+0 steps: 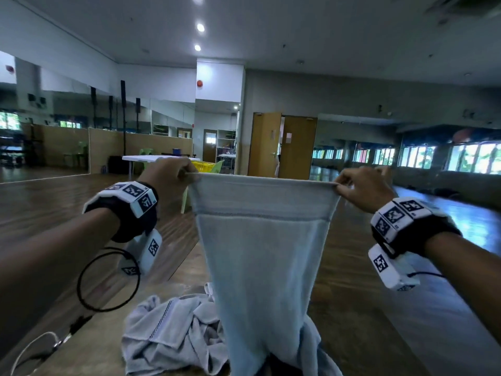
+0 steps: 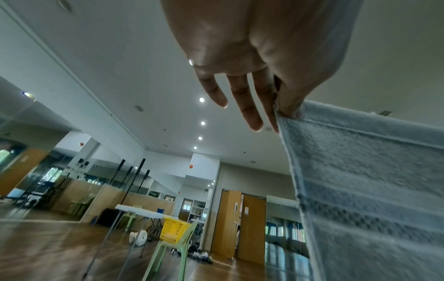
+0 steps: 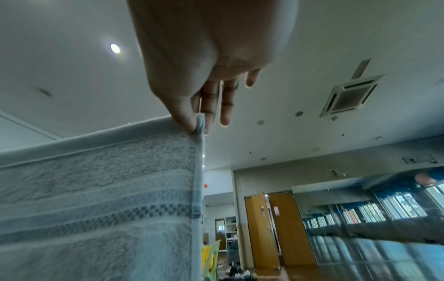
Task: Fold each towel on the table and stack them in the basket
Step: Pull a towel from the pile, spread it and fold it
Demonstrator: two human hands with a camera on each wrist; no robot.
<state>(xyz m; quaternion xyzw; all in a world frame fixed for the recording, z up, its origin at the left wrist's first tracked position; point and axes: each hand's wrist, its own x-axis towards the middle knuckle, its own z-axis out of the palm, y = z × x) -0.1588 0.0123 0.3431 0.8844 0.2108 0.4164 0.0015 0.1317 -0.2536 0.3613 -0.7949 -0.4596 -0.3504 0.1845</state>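
Observation:
A pale blue towel (image 1: 264, 251) hangs full length in front of me, held up by its two top corners. My left hand (image 1: 187, 172) pinches the left corner between thumb and forefinger, the other fingers straight (image 2: 242, 106). My right hand (image 1: 341, 185) pinches the right corner the same way (image 3: 195, 125). The towel (image 2: 365, 180) (image 3: 96, 190) has a woven dark band near its top hem. Its lower end reaches a heap of crumpled grey-white towels (image 1: 173, 335) on the wooden table (image 1: 113, 356). A yellow basket (image 2: 174, 231) sits on a pale green chair beyond the table.
The green chair (image 2: 168, 254) stands past the table's far edge. A white folding table (image 1: 151, 158) is farther back by mirrored walls. Wooden doors (image 1: 282, 145) lie straight ahead. A black cable loop (image 1: 108, 279) hangs from my left wrist.

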